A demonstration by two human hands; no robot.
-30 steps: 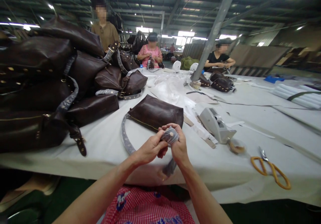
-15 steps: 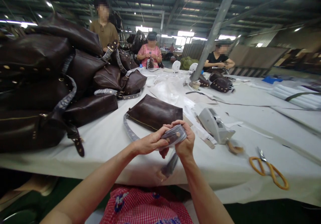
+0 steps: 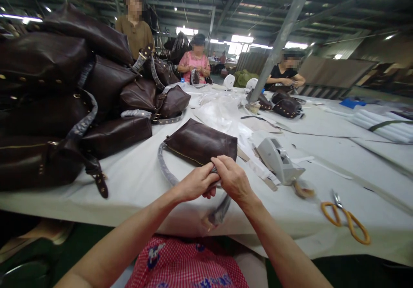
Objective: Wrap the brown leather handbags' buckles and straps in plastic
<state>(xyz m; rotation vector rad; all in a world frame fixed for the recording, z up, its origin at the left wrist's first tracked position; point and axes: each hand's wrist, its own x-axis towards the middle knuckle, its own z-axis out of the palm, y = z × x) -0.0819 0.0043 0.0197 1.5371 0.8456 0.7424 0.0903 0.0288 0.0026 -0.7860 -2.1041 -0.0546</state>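
A dark brown leather handbag (image 3: 206,139) lies on the white-covered table, a gold zip along its near edge. Its strap (image 3: 166,167), wrapped in clear plastic film, curves round from the left side to my hands. My left hand (image 3: 196,182) is closed round the wrapped strap, fingers curled beneath it. Over the strap from the right comes my right hand (image 3: 234,178), its fingers pinched together against the left and hiding most of the held part. Below my right hand hangs a loose wrapped strap end (image 3: 221,210), close to the table's front edge.
Brown handbags (image 3: 64,103) are piled high on the left. A grey tape dispenser (image 3: 279,159) and yellow-handled scissors (image 3: 345,217) lie to the right. A metal post (image 3: 277,43) rises from the table. Several people (image 3: 193,60) are at the far side, some working with bags.
My right hand has turned over and closed on the strap, covering the wrapped, studded part that showed between both hands before. The left hand keeps its grip in nearly the same place.
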